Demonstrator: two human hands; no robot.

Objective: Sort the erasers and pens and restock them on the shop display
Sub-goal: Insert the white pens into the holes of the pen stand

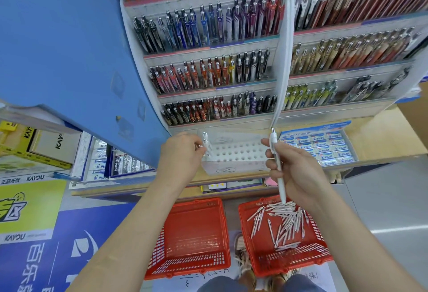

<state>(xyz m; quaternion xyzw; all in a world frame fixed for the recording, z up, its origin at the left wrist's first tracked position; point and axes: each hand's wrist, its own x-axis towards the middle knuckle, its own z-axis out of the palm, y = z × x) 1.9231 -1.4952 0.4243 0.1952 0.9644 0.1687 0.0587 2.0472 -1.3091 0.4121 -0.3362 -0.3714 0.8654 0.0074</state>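
My right hand (293, 166) grips a white pen (278, 164) upright, its clicker end pointing up. At the left end of a clear pen holder with rows of holes (234, 152), my left hand (179, 152) pinches a white pen (206, 143) that stands in the holder. A second white pen stands right beside it. On the floor below, the right red basket (259, 254) holds several loose white pens (281, 222). The left red basket (192, 238) holds nothing. Blue-and-white Pilot erasers (324, 145) fill a tray right of the holder.
Tiered shelves of coloured pens (208, 64) rise behind the holder. A blue panel (64, 44) juts out on the left, with more Pilot eraser boxes (120, 164) and yellow Kayou boxes (30, 143) beneath. My shoes (245, 266) stand between the baskets.
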